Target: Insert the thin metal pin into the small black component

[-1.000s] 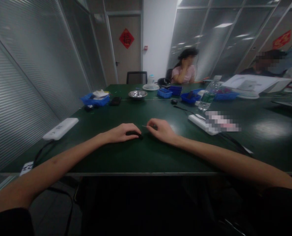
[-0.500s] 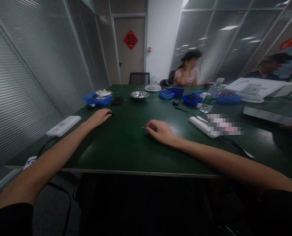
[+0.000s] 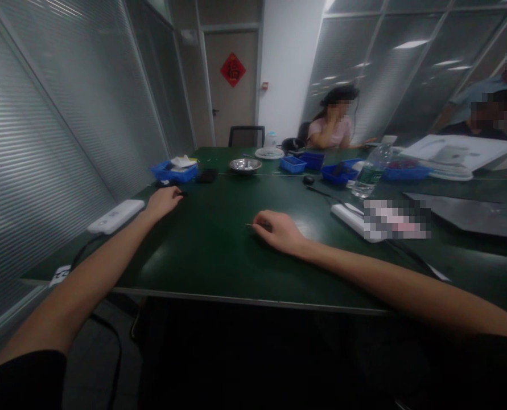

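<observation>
My left hand (image 3: pixel 164 203) reaches to the left part of the green table (image 3: pixel 210 256), its fingers closed on a small black object (image 3: pixel 184 194). Just behind it are a blue basket (image 3: pixel 174 171) with white tissue in it and a dark flat item (image 3: pixel 207 175). My right hand (image 3: pixel 276 230) rests near the table's middle, thumb and forefinger pinching a thin needle-like piece (image 3: pixel 248 224) that points left. A shiny metal bowl (image 3: pixel 245 165) stands farther back between the hands.
White power strips lie at the left (image 3: pixel 115 216) and right (image 3: pixel 355 222), with cables. A water bottle (image 3: pixel 370 171), blue trays (image 3: pixel 293 164), a white box (image 3: pixel 462 149) and a dark flat panel (image 3: pixel 470 213) are also on the table. People are at the back and right.
My left hand has drawn back slightly to the left with the black object. My right hand keeps its pinch. The view has shifted slightly, and the panel at the right has changed its tilt.
</observation>
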{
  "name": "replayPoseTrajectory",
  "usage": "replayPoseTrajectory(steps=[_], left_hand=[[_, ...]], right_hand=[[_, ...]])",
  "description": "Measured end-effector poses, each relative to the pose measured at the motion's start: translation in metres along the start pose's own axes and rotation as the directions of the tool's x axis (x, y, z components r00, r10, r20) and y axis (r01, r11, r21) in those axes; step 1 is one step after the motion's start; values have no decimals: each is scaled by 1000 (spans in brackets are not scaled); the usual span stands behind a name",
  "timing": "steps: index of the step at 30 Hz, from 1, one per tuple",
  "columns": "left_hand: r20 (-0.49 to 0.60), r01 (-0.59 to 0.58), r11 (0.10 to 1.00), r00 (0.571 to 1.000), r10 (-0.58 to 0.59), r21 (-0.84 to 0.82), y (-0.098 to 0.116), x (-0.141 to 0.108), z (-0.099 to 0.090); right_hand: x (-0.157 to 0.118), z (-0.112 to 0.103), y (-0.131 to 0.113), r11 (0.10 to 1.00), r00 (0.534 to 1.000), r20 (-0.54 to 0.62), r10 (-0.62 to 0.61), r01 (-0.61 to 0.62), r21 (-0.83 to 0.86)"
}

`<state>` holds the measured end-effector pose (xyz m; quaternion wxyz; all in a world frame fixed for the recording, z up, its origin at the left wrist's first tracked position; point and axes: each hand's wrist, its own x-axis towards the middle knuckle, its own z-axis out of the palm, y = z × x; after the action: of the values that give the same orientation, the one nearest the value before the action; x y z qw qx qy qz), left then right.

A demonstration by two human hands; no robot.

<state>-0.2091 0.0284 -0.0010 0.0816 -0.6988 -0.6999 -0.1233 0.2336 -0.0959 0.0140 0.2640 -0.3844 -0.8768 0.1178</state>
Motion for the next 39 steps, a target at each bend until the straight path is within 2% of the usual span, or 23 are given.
replayPoseTrajectory(steps=[3,9,13,17,22,27,30,39], left_hand=[[-14,116,993,993,-116,1,-12,0,-6],[38,184,983,982,-183,-11,-33,-3,-11],[-19,73,997,997,-74,-13,-31,-1,-15],[30,-1,1000,1000,0,31,-25,2,-15],[57,34,999,998,-32,-27,-21,3,-14],[-91,103,986,989,-115,-128,-22,-4,-23],[-139,154,973,974,-178,-171,-26,-5,-27],[-117,197,945,965,-233,-261,-29,-2,-16]], right_hand=[[0,0,0,1000,1000,-1,-12,12,-6],[0,1,0,1000,1000,13,-19,19,-7],[0,2,2,999,1000,14,-26,26,-23],[0,2,2,1000,999,24,-21,22,-16],[0,1,0,1000,1000,20,-18,18,-16],[-1,1,0,1000,1000,12,-18,18,-16],[-1,0,0,1000,1000,21,-21,22,-18],[-1,-2,-3,1000,999,31,-19,19,-13]])
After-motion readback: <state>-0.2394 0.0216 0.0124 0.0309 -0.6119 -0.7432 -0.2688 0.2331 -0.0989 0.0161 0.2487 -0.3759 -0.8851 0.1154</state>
